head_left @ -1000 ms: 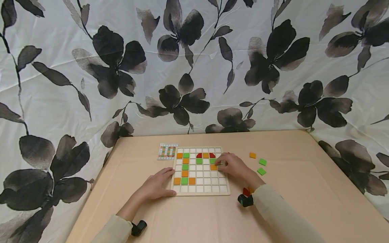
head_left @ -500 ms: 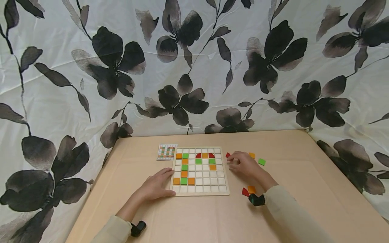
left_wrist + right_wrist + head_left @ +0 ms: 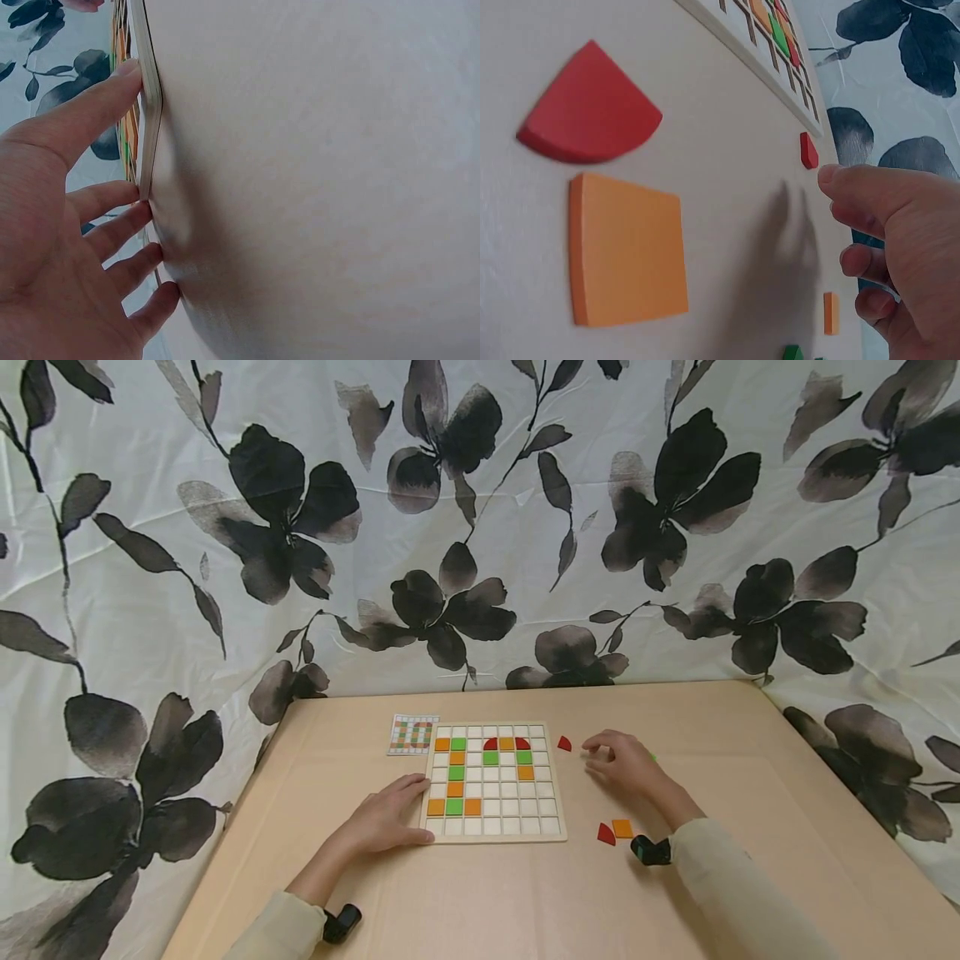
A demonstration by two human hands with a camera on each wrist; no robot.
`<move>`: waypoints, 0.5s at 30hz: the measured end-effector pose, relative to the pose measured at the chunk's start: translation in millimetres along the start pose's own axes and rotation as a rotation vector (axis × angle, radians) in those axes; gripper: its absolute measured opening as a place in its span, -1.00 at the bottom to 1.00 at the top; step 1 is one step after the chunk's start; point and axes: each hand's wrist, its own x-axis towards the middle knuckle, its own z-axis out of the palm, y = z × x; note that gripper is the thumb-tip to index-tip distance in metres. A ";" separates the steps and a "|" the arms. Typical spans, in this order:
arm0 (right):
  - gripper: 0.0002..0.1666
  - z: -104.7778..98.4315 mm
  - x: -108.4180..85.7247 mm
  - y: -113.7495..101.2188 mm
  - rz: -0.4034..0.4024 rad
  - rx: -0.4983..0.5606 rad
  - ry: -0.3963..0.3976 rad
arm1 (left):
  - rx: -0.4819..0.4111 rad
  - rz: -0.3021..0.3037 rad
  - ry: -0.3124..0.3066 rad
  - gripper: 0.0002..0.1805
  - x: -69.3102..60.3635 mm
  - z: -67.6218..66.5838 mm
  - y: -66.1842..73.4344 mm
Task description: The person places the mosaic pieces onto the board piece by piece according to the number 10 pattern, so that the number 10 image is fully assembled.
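The left hand lies along the left edge of the board, fingers spread and nearly straight; thumb and fingertips touch the rim and grasp nothing. Beyond it, toward the far edge of the table, lies the printed card, close by the board's far left corner; whether the two overlap cannot be told. The board sits flat, its grid partly filled with orange squares, green squares and red quarter-rounds. Right of its far right corner lies a loose red tile; off its near right corner, a second red tile lies just beside an orange tile. The right hand hovers at far right, fingers loosely bent, thumb and forefinger slightly forward, with no tile visible in its grasp. Below its fingers, the wrist view shows another orange tile and a green tile, both toward the table's right side. Handling, as judged here: a thin tile is best pinched by opposite edges, with the fingertips low to the tabletop, while light pressure at the rim keeps the board from sliding.
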 end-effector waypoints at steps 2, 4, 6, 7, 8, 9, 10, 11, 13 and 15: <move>-0.66 -1.5 -0.4 3.3 0.011 -0.002 0.003 | 0.002 0.003 0.000 -0.05 0.3 -0.2 0.0; -0.66 -3.2 -1.0 6.8 0.014 -0.006 0.002 | 0.004 0.005 0.002 -0.05 0.4 -0.3 0.0; -0.65 -4.7 -1.3 10.3 0.025 -0.007 0.002 | 0.011 0.006 0.004 -0.05 0.7 -0.2 -0.5; -0.65 -5.8 -1.3 12.0 0.030 -0.006 0.001 | 0.013 0.007 0.005 -0.05 0.9 0.0 -0.7; -0.65 -7.1 -1.2 13.6 0.031 -0.010 0.002 | 0.015 0.007 0.005 -0.05 1.0 0.0 -0.7; -0.65 -8.7 -1.4 14.9 0.035 -0.010 0.002 | 0.016 0.007 0.006 -0.05 0.9 -0.2 -0.4; -0.65 -10.0 -1.0 16.7 0.033 -0.012 0.002 | 0.015 0.007 0.006 -0.05 0.9 -0.3 -0.1; -0.65 -11.5 -1.0 18.1 0.030 -0.016 0.004 | 0.014 0.007 0.007 -0.05 0.7 -0.5 0.3; -0.64 -14.0 -0.5 21.7 0.020 -0.031 0.010 | 0.010 0.007 0.005 -0.05 0.2 -0.8 1.1; -0.63 -15.6 0.1 26.0 0.017 -0.051 0.018 | 0.008 0.009 0.003 -0.06 -0.5 -0.9 1.8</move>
